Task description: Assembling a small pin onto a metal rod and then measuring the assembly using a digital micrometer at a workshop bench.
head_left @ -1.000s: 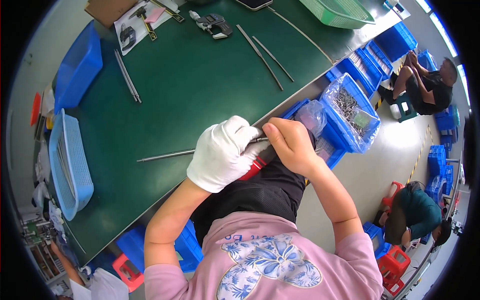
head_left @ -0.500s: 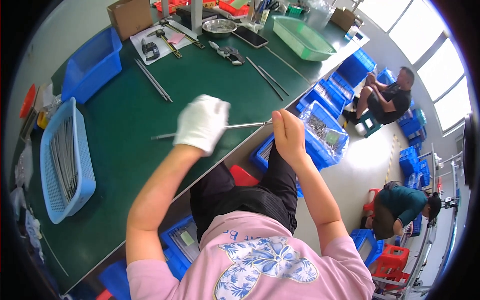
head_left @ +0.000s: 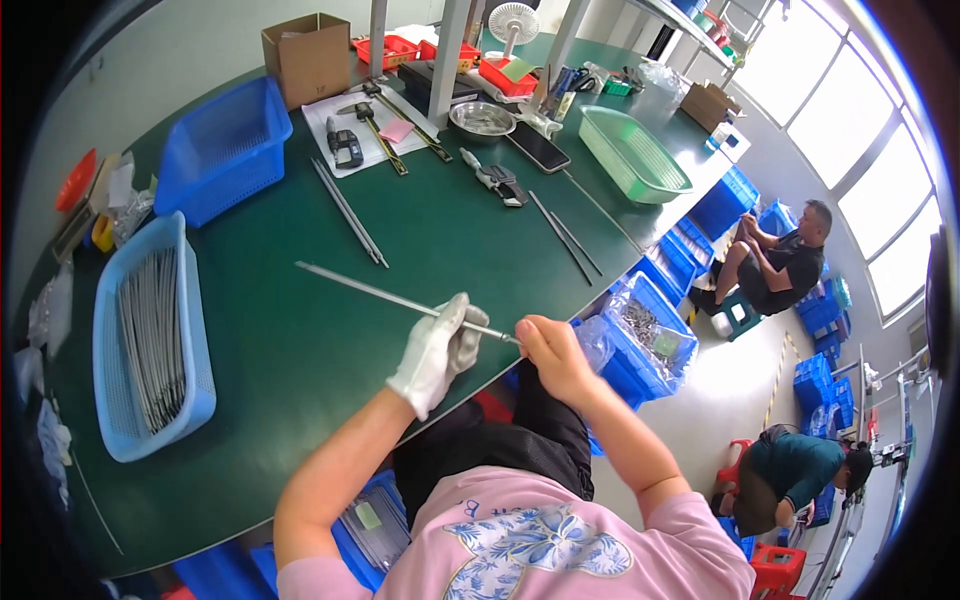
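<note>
A long thin metal rod (head_left: 365, 287) slants over the near edge of the green table (head_left: 250, 370), its free end pointing to the far left. My left hand (head_left: 438, 352), in a white glove, is closed round the rod near its right end, thumb uppermost. My bare right hand (head_left: 555, 355) pinches the rod's right tip, which the fingers hide. Beyond my hands lie a pair of similar rods (head_left: 348, 212) and, farther right, two more thin rods (head_left: 562, 235). A digital micrometer (head_left: 497, 180) rests between these pairs.
At left, a light blue basket (head_left: 205, 375) holds several rods beside a darker blue basket (head_left: 225, 150). Calipers (head_left: 385, 140), a metal bowl (head_left: 483, 120), a phone (head_left: 540, 148) and a green tray (head_left: 635, 155) sit farther back. A bagged blue crate (head_left: 640, 370) stands right; two people work beyond.
My left hand has slid along the rod toward my right hand and turned thumb-up. More rod now sticks out on the left, slanting up and away. The view has shifted too.
</note>
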Demonstrator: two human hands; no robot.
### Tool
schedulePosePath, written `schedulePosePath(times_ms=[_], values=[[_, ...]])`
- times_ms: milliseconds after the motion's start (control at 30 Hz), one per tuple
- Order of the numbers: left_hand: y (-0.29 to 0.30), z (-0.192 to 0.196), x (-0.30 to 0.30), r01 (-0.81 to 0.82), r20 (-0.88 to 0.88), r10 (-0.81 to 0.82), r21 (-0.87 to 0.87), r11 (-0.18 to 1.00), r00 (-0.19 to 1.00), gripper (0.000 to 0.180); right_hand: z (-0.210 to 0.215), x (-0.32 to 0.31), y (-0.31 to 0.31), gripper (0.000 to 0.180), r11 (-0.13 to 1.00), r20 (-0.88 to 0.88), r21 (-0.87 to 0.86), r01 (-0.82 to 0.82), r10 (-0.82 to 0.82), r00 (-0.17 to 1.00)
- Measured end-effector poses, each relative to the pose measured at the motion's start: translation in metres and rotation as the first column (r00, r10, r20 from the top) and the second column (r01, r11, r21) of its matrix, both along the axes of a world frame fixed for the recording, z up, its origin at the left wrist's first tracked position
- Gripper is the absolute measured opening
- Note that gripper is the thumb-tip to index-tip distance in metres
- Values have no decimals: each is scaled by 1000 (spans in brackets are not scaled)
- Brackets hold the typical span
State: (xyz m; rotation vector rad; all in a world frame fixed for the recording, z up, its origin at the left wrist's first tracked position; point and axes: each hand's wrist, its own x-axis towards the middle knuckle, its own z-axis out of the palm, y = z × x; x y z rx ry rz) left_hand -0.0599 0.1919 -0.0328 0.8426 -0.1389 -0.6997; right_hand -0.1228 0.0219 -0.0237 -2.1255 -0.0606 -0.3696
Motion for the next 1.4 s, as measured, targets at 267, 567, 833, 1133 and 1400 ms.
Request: schedulePosePath(times_ms=[267,567,833,1133,1400], values=[[39,7,13,-367,132,349,154,917,928,38,21,213,-73,41,696,-181,-708,119,-341,922],[55,22,22,-341,36,340,53,938,940,37,42,242,-85,39,762,-319,-645,-62,-195,928],[56,33,18,-272,169,260,55,961,951,36,35,218,-27,45,686,-317,-725,-60,-256,913],[41,37,-12,-276,250,209,272,922,945,38,43,121,-34,37,977,-254,197,87,-34,966],[8,40,-42,-234,225,162,346,909,961,43,18,-12,-46,65,13,45,998,-62,528,848]])
